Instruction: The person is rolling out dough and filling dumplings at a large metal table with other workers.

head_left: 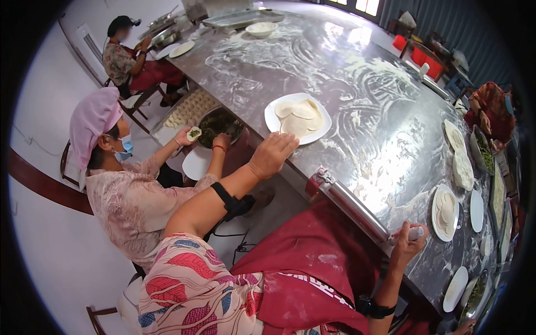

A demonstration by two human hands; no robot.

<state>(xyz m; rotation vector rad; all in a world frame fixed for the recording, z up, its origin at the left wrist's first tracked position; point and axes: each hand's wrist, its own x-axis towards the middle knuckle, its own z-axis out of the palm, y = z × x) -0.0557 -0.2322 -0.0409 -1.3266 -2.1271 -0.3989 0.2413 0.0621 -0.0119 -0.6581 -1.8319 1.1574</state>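
Observation:
My left hand (273, 155) reaches to the near edge of a white plate (272, 119), its fingers stretched out and lying over the rim beside the dough wrappers. Several round, pale dough wrappers (302, 118) overlap on that plate. My right hand (409, 243) is closed around the white handle of a large metal rolling pin (357, 210). The pin lies along the table's near edge, and its other handle (317, 182), with a red part, is free.
The steel table (251, 78) is streaked with flour. At left, a co-worker (123, 218) holds a filled wrapper (194, 133) beside a bowl of green filling (220, 125) and a tray of dumplings (190, 109). Another plate of wrappers (445, 212) stands at right. Other people sit farther off.

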